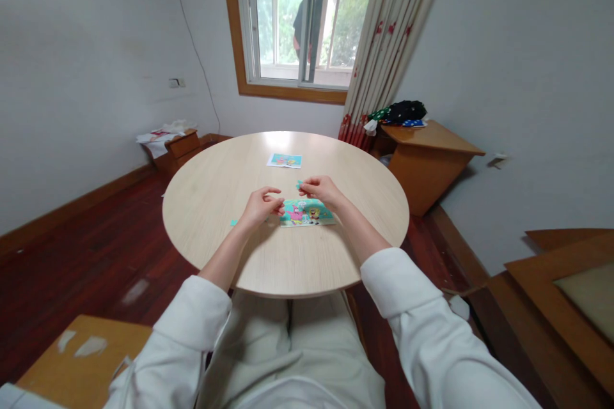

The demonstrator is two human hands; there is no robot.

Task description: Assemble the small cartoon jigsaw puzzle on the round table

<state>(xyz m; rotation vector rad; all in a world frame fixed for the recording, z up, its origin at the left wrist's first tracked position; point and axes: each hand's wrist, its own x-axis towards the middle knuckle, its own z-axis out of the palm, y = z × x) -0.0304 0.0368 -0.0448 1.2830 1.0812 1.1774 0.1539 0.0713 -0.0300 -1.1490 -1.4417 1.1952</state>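
A partly built cartoon jigsaw puzzle (307,213) lies on the round light-wood table (240,249) in front of me. My right hand (320,189) hovers just above its far edge, pinching a small teal puzzle piece (299,185) between fingertips. My left hand (261,204) rests at the puzzle's left edge, fingers curled in a pinch; what it holds, if anything, is hidden. A loose teal piece (233,222) lies on the table left of my left wrist. A small picture card (284,160) sits farther back on the table.
A wooden side table (432,156) with dark clothes on it stands at right by the curtain. A low wooden box (180,146) with papers sits by the left wall. Wooden furniture lies at lower left and far right. A person stands outside the window.
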